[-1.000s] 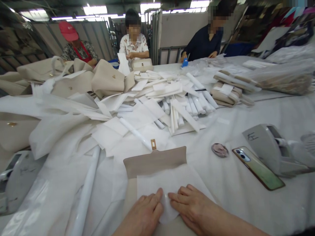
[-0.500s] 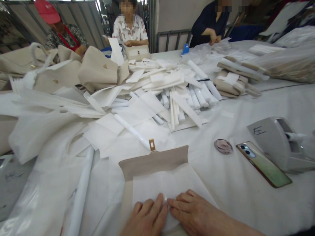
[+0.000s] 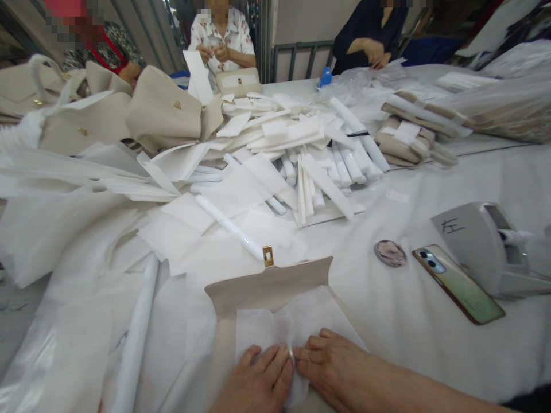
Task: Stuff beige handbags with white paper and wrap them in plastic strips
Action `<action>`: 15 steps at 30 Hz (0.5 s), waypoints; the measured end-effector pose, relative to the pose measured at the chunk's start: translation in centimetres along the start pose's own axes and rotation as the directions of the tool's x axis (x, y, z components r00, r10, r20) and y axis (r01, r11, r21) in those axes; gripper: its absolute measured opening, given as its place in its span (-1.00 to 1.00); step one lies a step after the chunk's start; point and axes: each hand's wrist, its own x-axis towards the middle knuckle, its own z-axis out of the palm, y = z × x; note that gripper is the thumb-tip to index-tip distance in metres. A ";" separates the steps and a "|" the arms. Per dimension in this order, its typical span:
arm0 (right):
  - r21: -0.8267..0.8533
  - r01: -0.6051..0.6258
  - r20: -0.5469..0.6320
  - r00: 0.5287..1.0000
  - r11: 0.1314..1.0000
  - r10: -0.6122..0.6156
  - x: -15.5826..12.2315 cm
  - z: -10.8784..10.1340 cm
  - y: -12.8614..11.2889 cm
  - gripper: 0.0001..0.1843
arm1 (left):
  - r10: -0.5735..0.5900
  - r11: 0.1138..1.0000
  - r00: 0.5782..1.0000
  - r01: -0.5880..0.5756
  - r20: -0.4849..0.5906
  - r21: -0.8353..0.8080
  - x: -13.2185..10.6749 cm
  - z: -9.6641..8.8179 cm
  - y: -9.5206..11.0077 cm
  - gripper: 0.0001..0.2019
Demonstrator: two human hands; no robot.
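Observation:
A beige handbag (image 3: 230, 344) lies in front of me. Its flap (image 3: 271, 287) is raised away from me, with a gold metal clasp plate (image 3: 268, 256) on the edge. A thin white sheet (image 3: 258, 324) covers the bag's front and is creased in the middle. My left hand (image 3: 260, 376) rests on the sheet, fingers stretched out over it. From the right, my right hand (image 3: 329, 367) presses its fingertips onto the same sheet. A small shiny piece (image 3: 290, 351) shows in the narrow gap between the fingertips.
White paper strips and rolls (image 3: 288, 137) are heaped ahead. Beige bags (image 3: 166, 109) stand at the left; wrapped ones (image 3: 404, 140) lie right. A phone (image 3: 458, 284), a round tin (image 3: 390, 253) and a grey tape dispenser (image 3: 486, 246) sit nearby. Several people work across the table.
The white sheet has buckled into a crease between my hands, which stay close together on it. Across the table, the person in the patterned shirt has brought both hands together above a bag.

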 end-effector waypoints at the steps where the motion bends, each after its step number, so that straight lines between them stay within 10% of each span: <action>1: 0.010 0.007 0.009 1.000 1.000 -0.007 0.1 -0.3 0.1 -0.68 | -0.001 1.000 1.000 0.001 0.017 0.002 0.1 -0.2 0.1 -0.57; 10: -0.073 -0.020 0.157 0.987 0.997 0.031 1.7 0.6 -0.1 -0.75 | -0.090 0.983 0.973 0.121 0.214 -0.136 1.9 -2.3 1.5 -0.62; 15: 0.296 -0.041 0.090 0.996 0.954 0.015 0.5 -1.4 0.6 -0.78 | -0.073 0.924 0.964 0.162 0.255 -0.348 -0.2 -3.7 0.5 -0.54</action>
